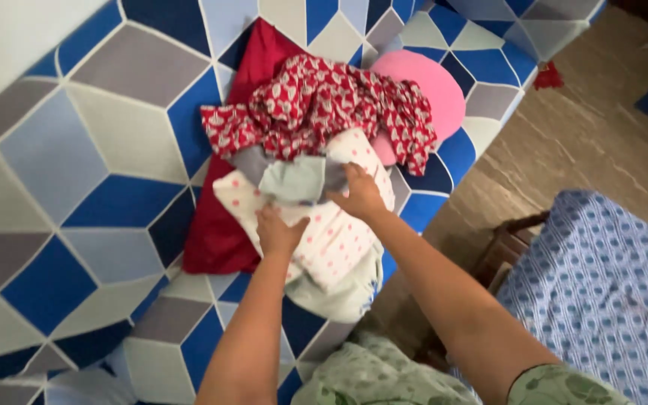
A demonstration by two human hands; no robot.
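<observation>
A heap of clothes lies on a bed covered by a blue, grey and cream geometric sheet [91, 172]. On top sits a white cloth with pink dots [335, 240]. My left hand [277, 231] presses on it, fingers curled into the fabric. My right hand [358, 193] grips its upper edge next to a pale grey-green cloth [294, 180]. Behind them lies a crumpled red and white patterned garment [316, 105], and a plain red cloth [219, 236] lies under the pile.
A pink round cushion [425, 86] rests at the far side of the heap. To the right are a brown stone floor [586, 135], a dark wooden piece of furniture [508, 240] and a blue dotted cloth surface [609, 285]. A green leafy sleeve [564, 386] shows at the bottom.
</observation>
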